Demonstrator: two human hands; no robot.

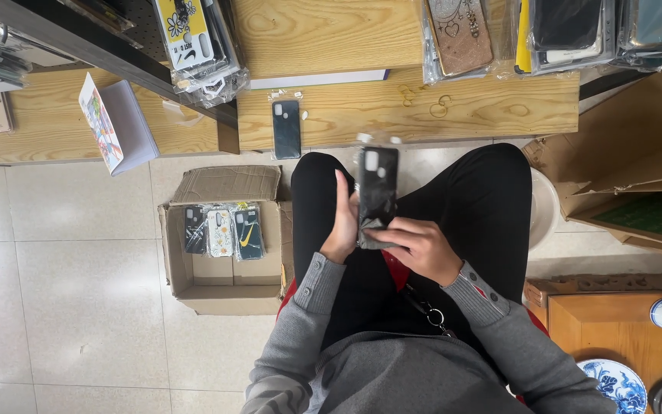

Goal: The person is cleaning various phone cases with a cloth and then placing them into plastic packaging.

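Nearest, grey sleeves rising from the bottom edge, both meeting over the black-trousered lap. Held between them, a black phone case in a clear sleeve (pixel 378 192), long axis upright, pointing from six toward twelve o'clock, camera cutout at the top end, lower end crumpled into the fingers. Right hand (pixel 421 247) lying at five o'clock from the case, fingers curled and pinching its bottom edge and loose plastic, palm down. Left hand (pixel 341 224) at nine o'clock from the case, flat along its left long edge, fingers pressed together, thumb side uppermost; whether gripping or only steadying, hard to tell. Closer to the case's middle: the left; bearing the bottom end: the right.

Further out, at nine o'clock from the hands, an open cardboard box (pixel 224 295) on the tile floor, three bagged phone cases (pixel 222 230) standing in a row along its far wall. Beyond, at eleven o'clock from the held case and well apart, another dark bagged phone case (pixel 286 129) lying flat on the wooden shelf (pixel 362 111), long axis likewise twelve to six. Farthest, hanging bundles of packaged cases (pixel 197 42) along the top edge.
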